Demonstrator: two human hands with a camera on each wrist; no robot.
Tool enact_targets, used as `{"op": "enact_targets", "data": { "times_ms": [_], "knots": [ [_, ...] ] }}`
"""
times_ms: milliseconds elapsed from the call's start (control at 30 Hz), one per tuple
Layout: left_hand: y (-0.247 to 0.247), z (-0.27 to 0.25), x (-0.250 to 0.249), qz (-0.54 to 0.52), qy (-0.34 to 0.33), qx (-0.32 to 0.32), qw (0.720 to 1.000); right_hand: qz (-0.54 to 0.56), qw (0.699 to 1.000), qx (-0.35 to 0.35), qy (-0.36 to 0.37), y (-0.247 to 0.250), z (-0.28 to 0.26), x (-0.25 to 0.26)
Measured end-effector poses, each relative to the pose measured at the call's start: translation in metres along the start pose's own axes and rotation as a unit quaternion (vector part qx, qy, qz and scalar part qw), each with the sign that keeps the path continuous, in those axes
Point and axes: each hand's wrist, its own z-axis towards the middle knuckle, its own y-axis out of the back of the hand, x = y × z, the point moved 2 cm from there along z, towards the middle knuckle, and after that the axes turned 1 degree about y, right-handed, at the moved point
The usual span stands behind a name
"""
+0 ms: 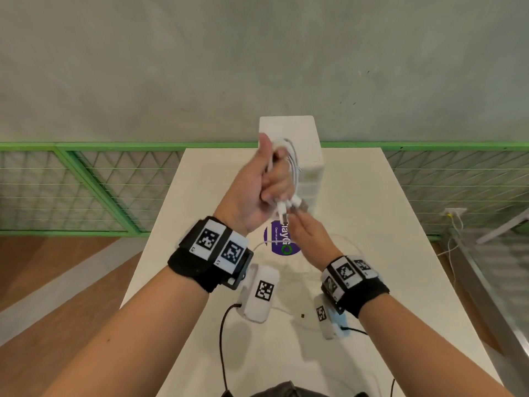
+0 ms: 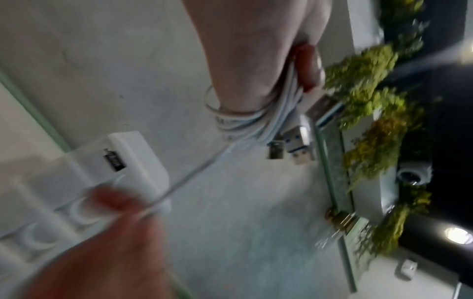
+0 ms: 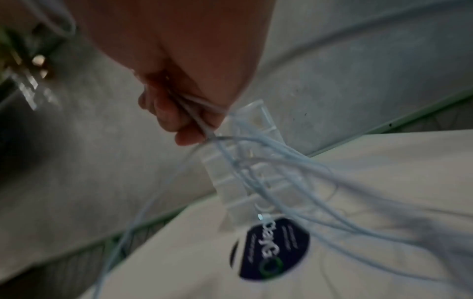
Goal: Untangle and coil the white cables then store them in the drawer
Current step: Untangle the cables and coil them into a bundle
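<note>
white cables (image 1: pixel 289 164) looped in a bundle, usb plugs (image 2: pixel 298 141) dangling, drawer unit (image 1: pixel 297 156) behind

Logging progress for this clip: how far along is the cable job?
Midway. Left hand grips a partly wound coil of white cables; right hand pinches loose strands trailing to the table. Winding remains; the drawer unit looks unopened.
</note>
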Motion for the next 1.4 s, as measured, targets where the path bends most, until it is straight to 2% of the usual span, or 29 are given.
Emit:
{"op": "enact_targets", "data": {
  "times_ms": [100, 167, 267, 333, 400, 467, 600, 733, 767, 800, 867, 933, 967, 1033, 1133, 1233, 1300, 1400],
  "knots": [
    [0.0, 0.01, -0.023, -0.074, -0.081, -0.025, 0.994, -0.073, 0.994, 0.082, -0.02, -0.016, -0.021, -0.021],
    [0.009, 0.015, -0.027, -0.072, -0.12, -0.066, 0.988, -0.081, 0.991, 0.106, -0.033, -0.019, -0.03, -0.025],
    [0.029, 0.02, -0.018, 0.071, -0.17, -0.135, 0.974, -0.104, 0.987, 0.125, -0.015, -0.017, -0.031, -0.012],
    [0.043, 0.02, -0.009, 0.237, -0.194, -0.161, 0.938, -0.118, 0.985, 0.123, 0.014, -0.012, -0.027, 0.001],
    [0.055, 0.018, 0.0, 0.424, -0.158, -0.165, 0.877, -0.116, 0.988, 0.089, 0.057, -0.002, -0.022, 0.016],
    [0.058, 0.013, 0.01, 0.531, -0.088, -0.133, 0.832, -0.112, 0.989, 0.054, 0.085, 0.01, -0.014, 0.032],
    [0.039, 0.0, 0.022, 0.578, 0.051, -0.023, 0.814, -0.133, 0.984, 0.002, 0.117, 0.034, 0.002, 0.052],
    [0.031, -0.004, 0.026, 0.596, 0.14, 0.025, 0.79, -0.158, 0.982, -0.019, 0.102, 0.058, 0.012, 0.055],
    [0.03, -0.005, 0.026, 0.586, 0.157, 0.037, 0.794, -0.168, 0.98, -0.02, 0.106, 0.063, 0.014, 0.052],
    [0.03, -0.007, 0.024, 0.551, 0.172, 0.046, 0.816, -0.184, 0.977, -0.024, 0.103, 0.068, 0.014, 0.048],
    [0.027, -0.014, 0.015, 0.428, 0.178, 0.057, 0.884, -0.232, 0.969, -0.03, 0.085, 0.075, 0.014, 0.03],
    [0.024, -0.017, 0.002, 0.292, 0.15, 0.057, 0.943, -0.253, 0.966, -0.013, 0.058, 0.074, 0.005, 0.006],
    [0.02, -0.017, -0.003, 0.228, 0.132, 0.058, 0.963, -0.248, 0.968, -0.002, 0.05, 0.07, 0.0, -0.005],
    [0.01, -0.013, -0.008, 0.128, 0.089, 0.058, 0.986, -0.241, 0.97, 0.029, 0.027, 0.056, -0.01, -0.021],
    [-0.005, -0.003, -0.009, 0.016, 0.006, 0.029, 0.999, -0.241, 0.965, 0.101, -0.018, 0.024, -0.02, -0.028],
    [-0.013, 0.007, -0.012, -0.076, -0.057, -0.003, 0.995, -0.263, 0.946, 0.185, -0.026, -0.006, -0.032, -0.023],
    [-0.012, 0.012, -0.013, -0.047, -0.091, -0.058, 0.993, -0.254, 0.946, 0.201, -0.012, -0.015, -0.038, -0.016],
    [-0.003, 0.015, -0.012, 0.061, -0.135, -0.127, 0.981, -0.257, 0.946, 0.197, 0.009, -0.014, -0.041, 0.0]
  ]
}}
